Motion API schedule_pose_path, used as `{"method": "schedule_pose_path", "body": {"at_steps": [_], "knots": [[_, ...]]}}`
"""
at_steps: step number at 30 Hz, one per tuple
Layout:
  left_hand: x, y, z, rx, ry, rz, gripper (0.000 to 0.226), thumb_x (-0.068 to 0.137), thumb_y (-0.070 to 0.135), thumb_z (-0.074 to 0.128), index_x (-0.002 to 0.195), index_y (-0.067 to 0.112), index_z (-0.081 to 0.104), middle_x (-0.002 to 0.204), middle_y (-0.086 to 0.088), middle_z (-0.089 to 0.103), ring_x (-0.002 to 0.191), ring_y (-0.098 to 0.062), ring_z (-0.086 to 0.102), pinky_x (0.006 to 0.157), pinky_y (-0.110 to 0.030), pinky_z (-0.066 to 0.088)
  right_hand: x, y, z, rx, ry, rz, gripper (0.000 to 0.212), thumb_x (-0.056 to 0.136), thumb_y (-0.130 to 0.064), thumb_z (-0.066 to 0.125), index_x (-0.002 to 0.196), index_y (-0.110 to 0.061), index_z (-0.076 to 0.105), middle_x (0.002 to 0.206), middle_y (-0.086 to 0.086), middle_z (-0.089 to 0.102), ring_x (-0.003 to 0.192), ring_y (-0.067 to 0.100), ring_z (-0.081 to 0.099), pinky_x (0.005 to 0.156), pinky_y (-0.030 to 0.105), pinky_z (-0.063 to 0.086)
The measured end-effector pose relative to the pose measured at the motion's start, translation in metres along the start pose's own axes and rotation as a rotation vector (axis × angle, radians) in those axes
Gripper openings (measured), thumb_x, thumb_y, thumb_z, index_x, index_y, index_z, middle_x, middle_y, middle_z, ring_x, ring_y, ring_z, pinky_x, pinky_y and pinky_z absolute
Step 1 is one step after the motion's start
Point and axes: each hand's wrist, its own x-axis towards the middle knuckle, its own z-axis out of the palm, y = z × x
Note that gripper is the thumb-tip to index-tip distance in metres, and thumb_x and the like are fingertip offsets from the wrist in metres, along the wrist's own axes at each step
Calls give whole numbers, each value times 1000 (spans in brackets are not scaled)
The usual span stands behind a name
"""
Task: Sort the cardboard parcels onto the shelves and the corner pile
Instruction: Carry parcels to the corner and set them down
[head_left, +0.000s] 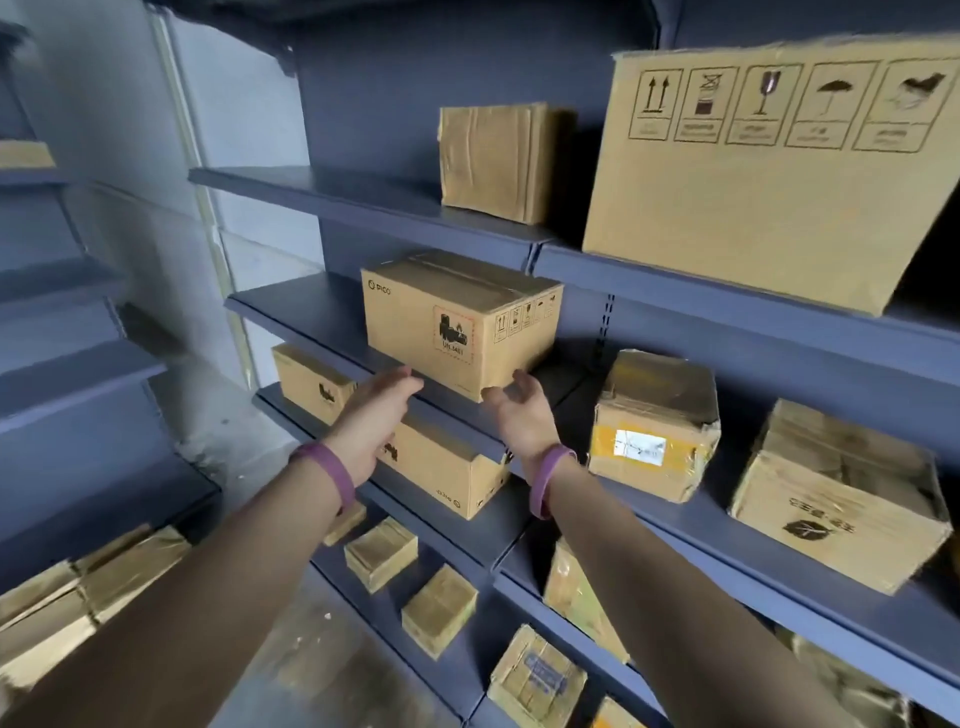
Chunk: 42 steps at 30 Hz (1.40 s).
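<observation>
A cardboard parcel marked PICO (460, 322) stands on the second blue shelf (296, 312), its near corner reaching the shelf's front edge. My left hand (376, 410) is stretched out just below its left bottom edge, fingers straight, holding nothing. My right hand (519, 410) is at the parcel's near bottom corner with relaxed fingers, fingertips at or just off the cardboard; I cannot tell whether they touch. Both wrists wear purple bands.
More parcels fill the shelves: a taped one (501, 161) and a large box with handling symbols (753, 171) on top, a dented labelled one (652, 426) and an open box (841, 499) at right, small ones below. A pile of parcels (78, 613) lies at lower left.
</observation>
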Motion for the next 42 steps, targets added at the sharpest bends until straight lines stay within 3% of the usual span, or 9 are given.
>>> {"method": "schedule_pose_path", "body": {"at_steps": [8,13,18,22,27,33,35,39,42], "knots": [[98,-1,-35,6,-44,-46,45,93,37,61,137,34,53,140,4,53,127,-19,51,109,-49,40,77,5,41,36,183,-1,74,97,-34,60,156,-14,19,157,6,34,140,23,38,108,29,33],[167,0,-42,49,-66,-12,48,95,35,59,141,31,48,142,4,49,120,-16,51,97,-34,44,138,9,54,98,324,-35,75,96,-39,57,156,-17,19,157,6,35,141,25,38,117,40,31],[240,12,-51,72,-57,9,58,92,39,64,145,32,41,143,10,46,132,-17,44,113,-46,37,191,8,70,179,433,-106,73,91,-44,58,154,-24,25,146,-2,46,134,20,45,116,44,34],[290,20,-55,53,-43,26,66,94,36,62,151,29,30,114,16,48,112,-13,45,110,-38,37,219,8,78,197,509,-154,76,78,-57,57,146,-31,34,146,-6,46,135,14,44,117,42,32],[347,20,-56,42,-52,20,81,93,46,62,157,28,15,143,5,40,122,-15,43,94,-29,29,228,13,85,222,576,-178,70,83,-49,51,147,-28,33,147,-7,46,135,10,45,118,40,31],[403,21,-56,20,-149,11,80,80,76,55,142,28,40,138,5,50,128,-20,47,111,-43,30,230,21,90,190,742,-135,68,93,-52,54,150,-25,30,154,2,38,140,15,39,118,42,30],[411,21,-59,38,-211,6,71,80,77,53,129,26,50,122,6,57,117,-19,54,103,-40,40,228,22,98,172,778,-115,60,98,-49,51,149,-24,33,144,1,51,130,14,48,114,41,36],[415,21,-70,6,-367,-37,46,80,74,57,102,33,58,107,8,64,97,-14,61,74,-30,44,227,15,117,127,816,-85,55,99,-47,48,146,-21,42,85,-15,75,98,12,68,99,45,51],[420,28,-88,15,-431,-6,43,80,74,58,94,33,57,107,9,63,94,-10,59,76,-30,43,217,-2,135,157,880,-108,42,103,-37,44,137,-15,54,73,-17,72,77,-2,66,79,26,56]]}}
